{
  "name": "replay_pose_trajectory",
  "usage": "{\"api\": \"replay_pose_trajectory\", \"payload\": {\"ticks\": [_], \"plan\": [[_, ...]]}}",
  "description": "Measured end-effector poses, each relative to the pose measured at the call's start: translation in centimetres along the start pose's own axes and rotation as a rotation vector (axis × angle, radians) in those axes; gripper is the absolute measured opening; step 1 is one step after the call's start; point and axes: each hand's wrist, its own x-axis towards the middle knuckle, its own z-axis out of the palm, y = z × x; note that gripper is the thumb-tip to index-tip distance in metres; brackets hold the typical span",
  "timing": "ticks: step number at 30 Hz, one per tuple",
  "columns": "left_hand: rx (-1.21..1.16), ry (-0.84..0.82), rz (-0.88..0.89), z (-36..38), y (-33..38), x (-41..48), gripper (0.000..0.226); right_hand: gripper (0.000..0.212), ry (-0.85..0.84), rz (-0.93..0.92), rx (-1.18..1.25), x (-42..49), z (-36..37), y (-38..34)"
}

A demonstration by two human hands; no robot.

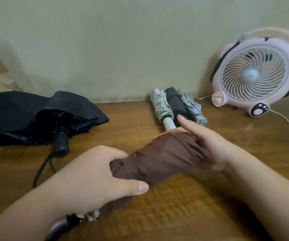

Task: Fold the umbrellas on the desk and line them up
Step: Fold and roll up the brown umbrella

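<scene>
Work on the brown umbrella [162, 157], low in the middle.
Left hand [95, 178] grips its near end, right hand [209, 143] wraps the far end, likely to keep the cloth tight. Three folded umbrellas [176, 105] line up above; the black umbrella [36, 112] at left lies loose.

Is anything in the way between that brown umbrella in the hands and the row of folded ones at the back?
Nothing visible. Bare desk lies between the brown umbrella and the folded row; the unfolded black umbrella sits off to the left, the fan off to the right.
</scene>
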Motion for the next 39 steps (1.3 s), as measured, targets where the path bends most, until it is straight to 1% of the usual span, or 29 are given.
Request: {"api": "replay_pose_trajectory", "payload": {"ticks": [1,3,4,5,7,9,11,12,14,15,17,19,21,22,24,25,26,27,28,29,30,31,32,33,34,35,36,38,39], "plan": [[-0.203,-0.021,-0.004,-0.7,-0.2,0.1,0.049,0.055,-0.097,-0.032,0.141,0.1,0.0,0.0],[-0.662,-0.088,-0.083,-1.1,-0.6,0.4,0.063,0.064,-0.248,-0.088,0.283,0.5,0.4,0.2],[-0.867,-0.123,-0.144,-1.0,-0.6,0.7,0.068,0.068,-0.273,-0.094,0.315,0.8,0.6,0.5],[-1.025,-0.143,-0.188,-0.6,-0.4,1.0,0.065,0.07,-0.274,-0.088,0.318,1.0,1.0,0.8],[-1.202,-0.104,-0.226,0.6,0.1,1.6,0.05,0.07,-0.199,-0.056,0.253,1.4,2.2,1.6],[-1.288,-0.055,-0.238,1.8,0.3,2.1,0.054,0.073,-0.101,0.015,0.108,1.5,3.7,2.5],[-1.377,-0.023,-0.237,2.5,0.3,2.2,0.054,0.067,-0.088,0.105,0.012,1.1,5.1,3.1],[-1.408,0.018,-0.235,2.6,0.2,2.3,0.053,0.062,-0.122,0.139,-0.001,0.9,5.8,3.1],[-1.469,0.1,-0.21,2.4,0.2,2.3,0.049,0.063,-0.137,0.175,-0.04,0.4,7.1,2.9],[-1.49,0.132,-0.193,2.0,0.2,2.4,0.048,0.066,-0.103,0.171,-0.087,0.4,7.4,2.8],[-1.507,0.218,-0.173,1.2,0.0,2.7,0.053,0.069,0.025,0.158,-0.195,0.4,8.4,2.7],[-1.56,0.345,-0.183,0.1,-0.8,3.0,0.061,0.064,0.148,0.143,-0.406,0.6,8.9,2.9],[-1.633,0.438,-0.157,-1.4,-1.9,3.3,0.05,0.058,0.187,0.112,-0.644,0.4,9.4,2.7],[-1.656,0.45,-0.146,-1.8,-2.3,3.3,0.043,0.057,0.174,0.104,-0.688,0.3,9.4,2.7],[-1.679,0.418,-0.158,-1.7,-3.3,3.2,0.039,0.057,0.058,0.114,-0.679,0.4,9.2,2.5],[-1.745,0.392,-0.099,-1.3,-3.8,3.0,0.046,0.055,-0.029,0.112,-0.657,0.4,8.8,2.5],[-1.782,0.372,-0.062,-1.5,-3.8,3.1,0.052,0.051,-0.135,0.114,-0.565,0.3,8.7,2.2],[-1.776,0.36,-0.068,-1.8,-3.7,3.4,0.05,0.049,-0.208,0.144,-0.461,0.1,8.7,2.1],[-1.732,0.403,-0.113,-2.7,-3.2,4.1,0.04,0.051,-0.253,0.178,-0.377,0.3,8.7,2.1],[-1.745,0.45,-0.187,-3.5,-3.2,3.7,0.026,0.049,-0.282,0.204,-0.286,-0.5,7.9,2.1],[-1.631,0.602,-0.242,-3.6,-3.0,3.5,0.021,0.041,-0.32,0.215,-0.206,0.5,8.5,2.2],[-1.488,0.677,-0.303,-3.5,-3.0,3.5,0.028,0.032,-0.344,0.236,-0.152,0.8,9.3,2.0],[-1.509,0.648,-0.342,-3.8,-3.3,4.0,0.029,0.041,-0.349,0.234,-0.152,1.3,10.5,1.7],[-1.619,0.568,-0.329,-3.5,-3.6,4.4,0.025,0.075,-0.303,0.213,-0.161,2.0,10.9,1.6],[-1.569,0.548,-0.35,-2.9,-3.9,4.6,0.028,0.111,-0.233,0.212,-0.15,2.6,10.7,1.8],[-1.553,0.591,-0.393,-2.4,-3.9,4.4,0.04,0.125,-0.194,0.229,-0.188,2.4,10.4,1.8],[-1.545,0.609,-0.378,-2.3,-4.8,4.6,0.057,0.116,-0.175,0.241,-0.26,1.9,9.9,1.9],[-1.534,0.704,-0.365,-2.4,-5.2,4.6,0.101,0.079,-0.156,0.223,-0.39,0.2,9.1,1.6],[-1.563,0.743,-0.371,-2.5,-5.5,4.8,0.119,0.06,-0.117,0.19,-0.456,-0.8,8.1,2.0]]}}
